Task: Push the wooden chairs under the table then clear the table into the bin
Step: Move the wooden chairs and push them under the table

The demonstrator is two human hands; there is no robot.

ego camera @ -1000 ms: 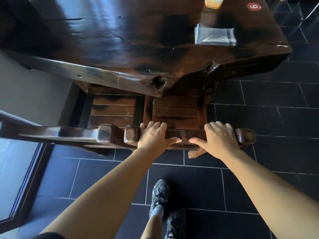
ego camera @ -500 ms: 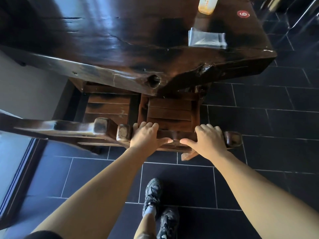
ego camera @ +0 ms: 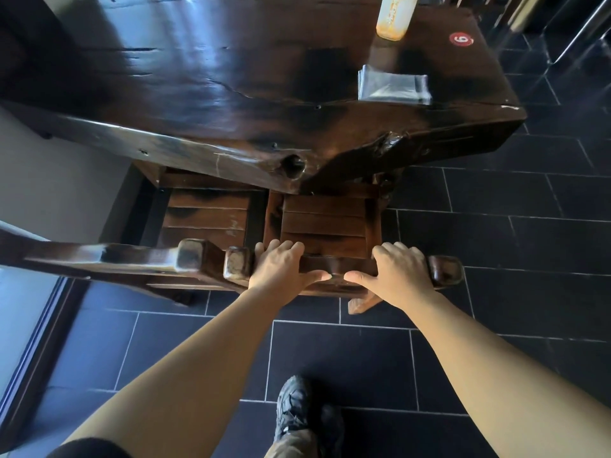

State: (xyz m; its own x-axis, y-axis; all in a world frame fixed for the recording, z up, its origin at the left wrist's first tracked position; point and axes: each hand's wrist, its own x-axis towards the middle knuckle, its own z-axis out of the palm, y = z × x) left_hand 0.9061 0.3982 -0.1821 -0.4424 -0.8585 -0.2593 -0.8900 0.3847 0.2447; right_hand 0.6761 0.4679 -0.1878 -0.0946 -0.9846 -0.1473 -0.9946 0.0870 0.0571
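Wooden chair gripped by both hands, red "6" sticker on table

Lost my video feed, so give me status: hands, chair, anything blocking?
Left hand and right hand both gripping the right chair's top rail. Seat partly under the table. Left chair alongside, nothing blocking. Bottle and plastic wrapper uncleared.
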